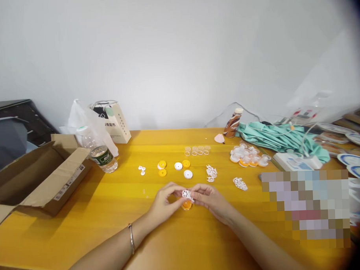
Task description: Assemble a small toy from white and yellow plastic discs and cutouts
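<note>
Pinching a white lattice piece (186,194) together, left hand (164,201) and right hand (210,199) apparently seat it onto the orange cap (187,205) just beneath; alignment needed before pressing.

— How many round caps sit mid-desk?
— Three yellow caps (162,164), two white caps (178,165), five altogether.
— Bottles?
— Two: one water bottle (98,150) near the left edge, one brown drink bottle (233,123) at the far edge.
— Boxes, bags?
— One cardboard box (36,175), one paper bag (116,121).
— Hands?
— Two, sharing one white lattice piece (186,194).
</note>
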`<state>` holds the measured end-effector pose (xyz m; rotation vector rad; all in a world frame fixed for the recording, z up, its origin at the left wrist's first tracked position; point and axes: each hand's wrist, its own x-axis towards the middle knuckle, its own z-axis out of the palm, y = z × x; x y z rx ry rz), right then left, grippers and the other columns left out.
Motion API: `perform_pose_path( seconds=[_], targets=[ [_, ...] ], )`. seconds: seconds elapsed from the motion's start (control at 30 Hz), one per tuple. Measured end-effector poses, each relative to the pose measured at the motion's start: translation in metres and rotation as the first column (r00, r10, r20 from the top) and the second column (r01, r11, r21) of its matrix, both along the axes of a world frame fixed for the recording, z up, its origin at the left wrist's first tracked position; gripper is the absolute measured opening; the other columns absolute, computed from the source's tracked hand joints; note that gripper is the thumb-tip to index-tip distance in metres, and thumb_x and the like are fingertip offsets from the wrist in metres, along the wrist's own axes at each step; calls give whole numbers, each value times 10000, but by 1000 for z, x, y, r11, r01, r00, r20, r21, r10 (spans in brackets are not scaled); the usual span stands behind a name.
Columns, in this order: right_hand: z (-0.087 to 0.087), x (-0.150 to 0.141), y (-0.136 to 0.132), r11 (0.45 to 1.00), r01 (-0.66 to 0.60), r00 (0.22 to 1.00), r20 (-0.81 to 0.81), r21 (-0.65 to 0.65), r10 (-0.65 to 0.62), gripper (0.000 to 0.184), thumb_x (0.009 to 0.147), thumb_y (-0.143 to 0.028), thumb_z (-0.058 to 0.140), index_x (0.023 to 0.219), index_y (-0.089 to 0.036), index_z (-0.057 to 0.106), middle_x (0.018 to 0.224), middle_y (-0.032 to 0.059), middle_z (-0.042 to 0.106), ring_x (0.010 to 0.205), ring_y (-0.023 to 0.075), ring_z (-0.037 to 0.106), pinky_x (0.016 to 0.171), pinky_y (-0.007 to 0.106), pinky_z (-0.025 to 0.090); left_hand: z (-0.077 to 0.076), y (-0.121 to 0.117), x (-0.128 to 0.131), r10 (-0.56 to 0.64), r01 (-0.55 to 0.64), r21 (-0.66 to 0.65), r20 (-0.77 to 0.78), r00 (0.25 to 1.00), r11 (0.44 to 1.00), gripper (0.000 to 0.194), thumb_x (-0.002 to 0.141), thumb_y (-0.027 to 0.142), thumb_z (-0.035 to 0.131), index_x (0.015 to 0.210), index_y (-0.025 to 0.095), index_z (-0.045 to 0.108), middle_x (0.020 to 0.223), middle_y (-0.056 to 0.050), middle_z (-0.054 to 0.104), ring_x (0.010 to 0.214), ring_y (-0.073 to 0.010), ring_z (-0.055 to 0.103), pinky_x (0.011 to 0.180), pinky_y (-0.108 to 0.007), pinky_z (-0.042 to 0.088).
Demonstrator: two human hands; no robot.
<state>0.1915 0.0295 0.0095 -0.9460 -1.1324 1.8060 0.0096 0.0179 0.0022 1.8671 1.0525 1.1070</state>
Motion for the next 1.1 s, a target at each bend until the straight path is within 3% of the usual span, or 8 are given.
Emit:
perform_pose_path(
  seconds=[0.13, 0.27, 0.37, 0.53, 0.7, 0.97, 1.1],
  targets=[
    [-4, -2, 2, 999, 34, 998, 59, 39, -37, 229, 592, -356, 753, 682, -175, 645, 668, -7, 663, 583, 90, 576, 633, 242, 478, -1, -1, 0, -4, 7, 71, -41, 999, 997, 197, 760, 246, 611, 937, 165, 640, 806, -51, 603, 754, -135, 553, 695, -244, 451],
    [-5, -2, 3, 993, 60, 991, 117, 97, -72, 237, 597, -380, 740, 673, -176, 649, 652, -7, 661, 572, 97, 570, 609, 244, 471, -1, -2, -1, -35, 42, 160, -50, 998, 986, 299, 775, 233, 600, 1072, 196, 593, 944, -69, 598, 876, -152, 561, 800, -282, 452],
    [-5, -3, 3, 989, 52, 988, 136, 138, -71, 236, 602, -387, 734, 667, -175, 655, 630, -13, 652, 576, 98, 567, 608, 237, 462, -1, -3, -2, -78, 93, 226, -75, 994, 970, 237, 816, 196, 542, 1043, 199, 612, 953, -69, 617, 890, -147, 573, 814, -283, 455],
    [-6, -4, 1, 985, 41, 986, 153, 166, -67, 224, 617, -380, 725, 656, -170, 659, 639, 3, 664, 566, 106, 567, 605, 246, 465, -1, -2, -3, -17, 74, 337, -169, 985, 939, 206, 810, 203, 555, 1003, 200, 626, 961, -75, 642, 885, -163, 588, 806, -306, 455],
    [-8, -6, 0, 989, 15, 991, 130, 145, -34, 184, 614, -361, 728, 679, -192, 688, 667, 1, 676, 623, 124, 595, 660, 264, 490, 0, -2, -5, -33, 137, 415, -248, 968, 900, 200, 819, 192, 542, 1002, 215, 620, 936, -62, 666, 855, -160, 601, 797, -321, 446],
    [-10, -5, 1, 996, 25, 994, 102, 87, -34, 252, 609, -407, 721, 766, -210, 718, 740, 16, 699, 703, 160, 631, 775, 344, 504, 4, -4, -5, -133, 193, 336, -194, 972, 922, 110, 821, 168, 530, 884, 173, 620, 876, -72, 657, 838, -152, 586, 782, -300, 449],
    [-9, -5, 2, 993, 51, 992, 108, 110, -62, 253, 612, -399, 723, 787, -217, 715, 810, 25, 706, 781, 173, 635, 818, 345, 488, 2, -2, -1, -3, -3, 153, 41, 999, 988, 93, 801, 237, 569, 808, 147, 593, 786, -60, 632, 738, -127, 576, 696, -250, 465]
  ],
)
